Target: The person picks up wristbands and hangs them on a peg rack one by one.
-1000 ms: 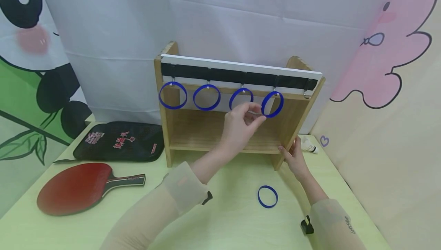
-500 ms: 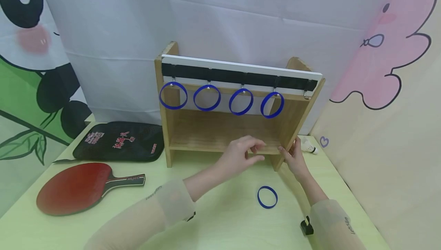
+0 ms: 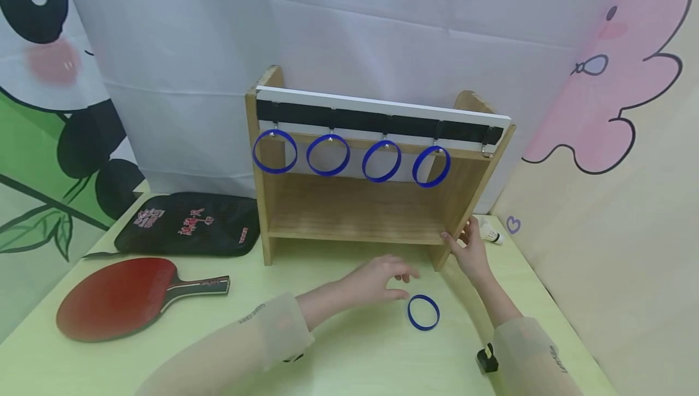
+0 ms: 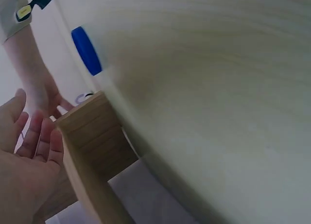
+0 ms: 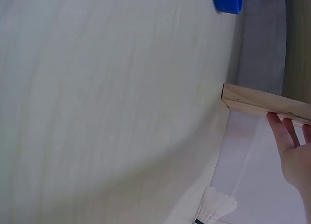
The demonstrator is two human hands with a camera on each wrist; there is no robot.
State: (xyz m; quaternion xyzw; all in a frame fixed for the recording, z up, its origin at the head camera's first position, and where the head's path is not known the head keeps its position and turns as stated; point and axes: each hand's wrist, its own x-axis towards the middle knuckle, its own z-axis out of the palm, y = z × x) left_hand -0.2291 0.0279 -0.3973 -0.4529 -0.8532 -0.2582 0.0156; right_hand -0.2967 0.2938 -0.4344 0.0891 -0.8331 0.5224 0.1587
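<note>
A blue wristband-like ring [image 3: 426, 328] lies flat on the table in the head view. Just up and left of it is my left hand [image 3: 374, 281], palm down, its thumb and fingers spread apart and holding nothing. My right hand [image 3: 471, 256] grips the lower right side panel of a small wooden shelf [image 3: 355, 208], thumb in front and fingers behind. Along the shelf's top, several matching blue rings [image 3: 328, 173] hang from metal hooks on a black strip [image 3: 355, 119]. The rightmost hook [image 3: 486, 151] carries no ring.
On the left lie a red table tennis bat [image 3: 120, 299] and a black case [image 3: 191, 226]. A shuttlecock [image 3: 493, 233] sits behind the right hand. White cloth [image 3: 382, 26] hangs behind the shelf.
My left hand has let go of the rightmost hanging ring and come down to the table, near the loose ring. My right hand has stayed at the shelf's side.
</note>
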